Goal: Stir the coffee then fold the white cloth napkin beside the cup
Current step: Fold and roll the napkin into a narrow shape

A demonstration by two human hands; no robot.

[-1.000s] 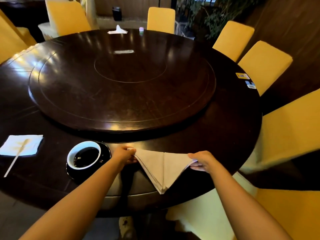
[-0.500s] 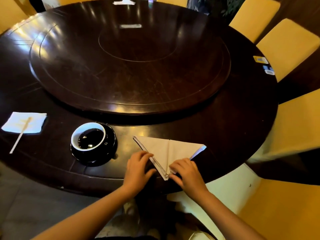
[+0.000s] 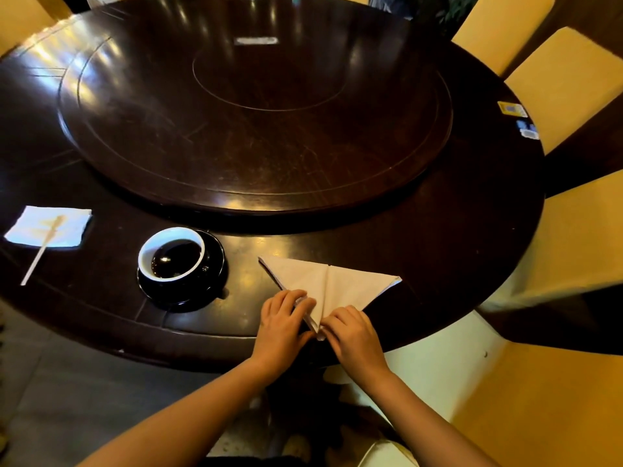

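The white cloth napkin (image 3: pixel 332 284) lies on the dark round table (image 3: pixel 472 230), folded into a triangle that points toward me, with a crease down its middle. My left hand (image 3: pixel 285 326) pinches the left side of its near tip. My right hand (image 3: pixel 354 335) presses on the tip from the right. Left of the napkin stands a white cup of black coffee (image 3: pixel 172 252) on a black saucer (image 3: pixel 202 291). A wooden stirrer (image 3: pixel 42 249) rests across a paper napkin (image 3: pixel 47 225) at the far left.
A large dark turntable (image 3: pixel 253 106) fills the table's middle. Yellow chairs (image 3: pixel 569 82) ring the right side, one close by my right arm. Small cards (image 3: pixel 512 109) lie near the table's right edge. The table's front edge runs just under my hands.
Both hands left the napkin's upper corners and came together at its near tip. The napkin now lies flat on the table, and my view has tilted downward.
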